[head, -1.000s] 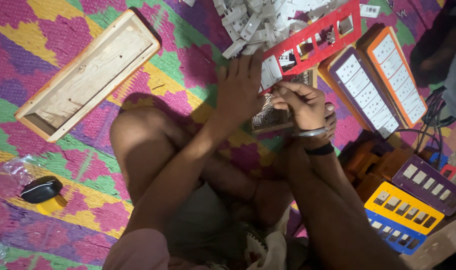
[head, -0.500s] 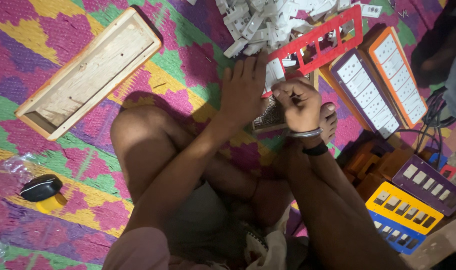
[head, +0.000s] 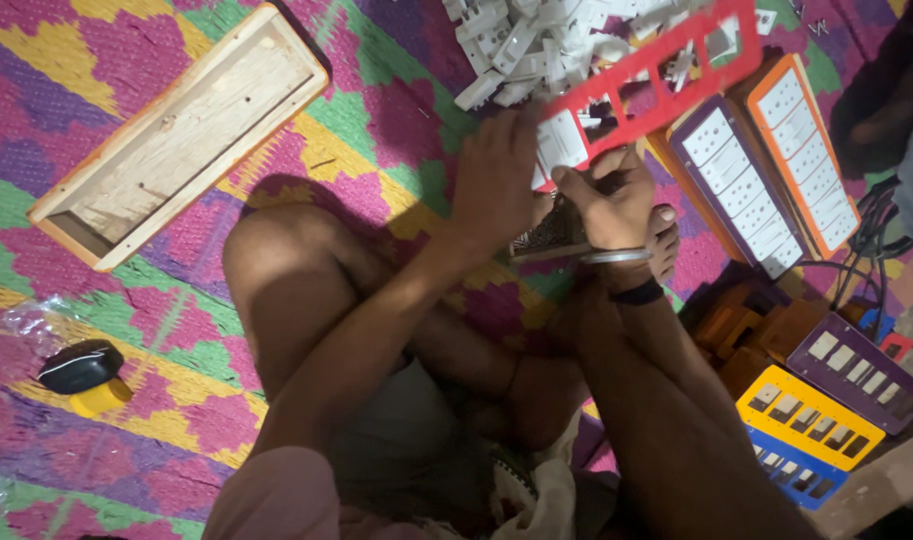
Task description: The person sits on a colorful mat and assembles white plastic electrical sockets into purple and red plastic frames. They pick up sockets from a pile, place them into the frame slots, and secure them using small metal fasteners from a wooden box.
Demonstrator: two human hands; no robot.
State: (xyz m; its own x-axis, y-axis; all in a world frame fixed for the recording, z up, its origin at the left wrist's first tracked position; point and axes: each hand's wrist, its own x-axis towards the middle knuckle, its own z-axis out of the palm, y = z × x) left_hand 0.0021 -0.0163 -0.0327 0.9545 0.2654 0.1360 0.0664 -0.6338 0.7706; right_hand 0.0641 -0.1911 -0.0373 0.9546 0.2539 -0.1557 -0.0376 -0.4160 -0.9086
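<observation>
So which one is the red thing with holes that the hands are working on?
Start at the pile of small white switch parts at the top of the bright woven mat. Just below it, the left hand and right hand touch a long red frame. Unlike the orange and purple panels beside it, its windows are mostly empty.

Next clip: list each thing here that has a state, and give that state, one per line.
Red switch frame: tilted, held at its lower end by both hands.
Left hand: pressing a white switch into the frame.
Right hand: gripping the frame.
Wooden box: open, empty.
Orange switch plate: filled with white switches.
Yellow frame: slots empty.
</observation>
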